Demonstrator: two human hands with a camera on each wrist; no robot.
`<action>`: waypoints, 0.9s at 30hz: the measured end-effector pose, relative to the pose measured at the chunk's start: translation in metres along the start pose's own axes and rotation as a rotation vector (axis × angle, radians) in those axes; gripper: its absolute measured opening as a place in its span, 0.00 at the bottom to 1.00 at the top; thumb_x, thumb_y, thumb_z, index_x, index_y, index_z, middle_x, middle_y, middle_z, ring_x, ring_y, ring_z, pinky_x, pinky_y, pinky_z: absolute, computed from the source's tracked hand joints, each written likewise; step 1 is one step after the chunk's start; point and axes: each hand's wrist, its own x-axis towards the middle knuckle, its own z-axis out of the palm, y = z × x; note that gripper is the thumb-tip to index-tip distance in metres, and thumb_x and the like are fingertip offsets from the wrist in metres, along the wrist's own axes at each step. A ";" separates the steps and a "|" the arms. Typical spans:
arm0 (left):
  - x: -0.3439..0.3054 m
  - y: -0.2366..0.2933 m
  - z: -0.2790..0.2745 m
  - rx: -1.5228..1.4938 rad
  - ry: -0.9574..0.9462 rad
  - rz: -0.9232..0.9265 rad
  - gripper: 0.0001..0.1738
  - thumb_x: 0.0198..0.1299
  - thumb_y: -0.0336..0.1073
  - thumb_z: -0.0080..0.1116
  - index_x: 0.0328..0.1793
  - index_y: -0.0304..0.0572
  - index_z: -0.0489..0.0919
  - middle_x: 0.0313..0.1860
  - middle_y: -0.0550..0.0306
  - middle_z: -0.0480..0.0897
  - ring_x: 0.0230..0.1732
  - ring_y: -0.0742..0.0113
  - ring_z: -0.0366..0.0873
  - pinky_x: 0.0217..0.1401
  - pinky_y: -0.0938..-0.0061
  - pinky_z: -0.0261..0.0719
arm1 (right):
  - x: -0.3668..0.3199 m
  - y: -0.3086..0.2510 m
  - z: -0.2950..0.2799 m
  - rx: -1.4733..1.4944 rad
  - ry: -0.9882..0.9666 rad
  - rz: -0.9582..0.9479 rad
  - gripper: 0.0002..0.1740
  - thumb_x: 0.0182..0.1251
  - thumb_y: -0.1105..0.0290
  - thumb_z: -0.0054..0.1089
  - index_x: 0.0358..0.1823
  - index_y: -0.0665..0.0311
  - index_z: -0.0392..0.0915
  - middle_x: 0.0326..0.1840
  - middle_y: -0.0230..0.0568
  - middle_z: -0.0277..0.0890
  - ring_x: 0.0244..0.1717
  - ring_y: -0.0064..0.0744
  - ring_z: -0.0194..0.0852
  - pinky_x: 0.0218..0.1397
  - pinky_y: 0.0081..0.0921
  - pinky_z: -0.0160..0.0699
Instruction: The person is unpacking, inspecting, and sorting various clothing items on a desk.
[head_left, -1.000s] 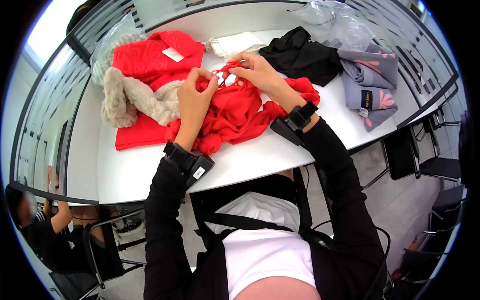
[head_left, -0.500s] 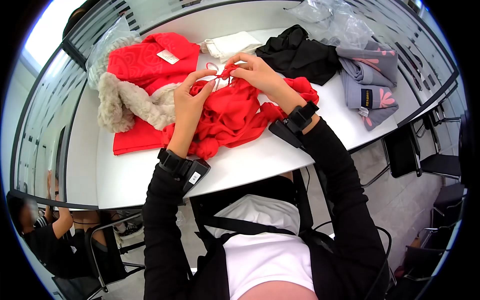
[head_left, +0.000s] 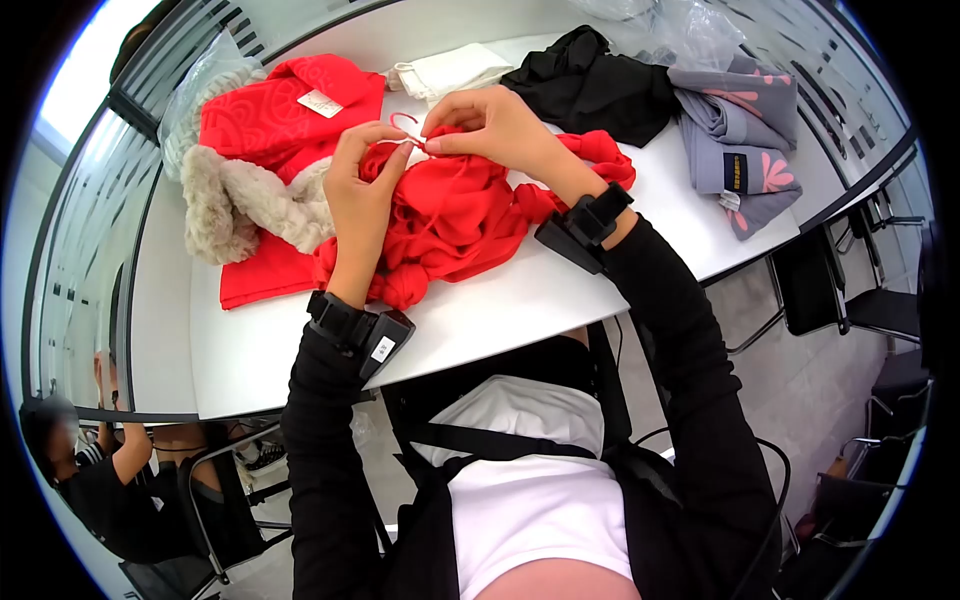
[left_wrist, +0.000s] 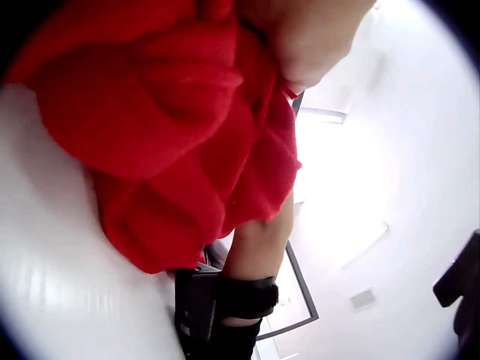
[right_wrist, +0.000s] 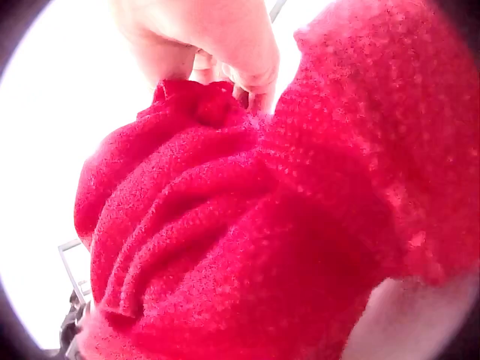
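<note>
Red cloth (head_left: 460,215) near the counter's (head_left: 560,290) front edge looks soft, light; my left hand (head_left: 358,190) and right hand (head_left: 505,132) pinch a thin cord (head_left: 404,115), likely the surest hold.

The bare right hand (head_left: 508,130) closes in on the bare left hand (head_left: 358,172), their fingertips nearly meeting! The thin red cord (head_left: 404,114), an open web a second ago, narrows between them, a slim curl now poking up beyond.
</note>
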 end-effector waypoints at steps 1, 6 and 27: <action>-0.001 0.001 -0.001 0.122 0.012 0.070 0.07 0.50 0.25 0.59 0.37 0.40 0.78 0.38 0.63 0.76 0.39 0.75 0.72 0.43 0.82 0.70 | 0.000 0.001 -0.001 0.032 0.005 0.032 0.07 0.53 0.76 0.61 0.34 0.69 0.77 0.31 0.36 0.78 0.33 0.20 0.75 0.42 0.14 0.73; 0.000 0.022 -0.004 0.532 0.053 0.309 0.06 0.44 0.27 0.64 0.31 0.45 0.80 0.36 0.62 0.76 0.40 0.67 0.71 0.42 0.75 0.69 | -0.002 -0.006 -0.003 0.116 0.017 0.106 0.06 0.53 0.75 0.61 0.33 0.68 0.77 0.30 0.35 0.78 0.33 0.19 0.75 0.42 0.14 0.73; -0.002 0.011 -0.003 0.506 -0.044 0.358 0.08 0.44 0.25 0.62 0.32 0.40 0.77 0.26 0.59 0.76 0.23 0.69 0.72 0.25 0.77 0.70 | -0.003 -0.005 0.018 -0.614 0.139 -0.466 0.07 0.46 0.71 0.59 0.29 0.62 0.76 0.23 0.39 0.75 0.26 0.39 0.73 0.33 0.26 0.72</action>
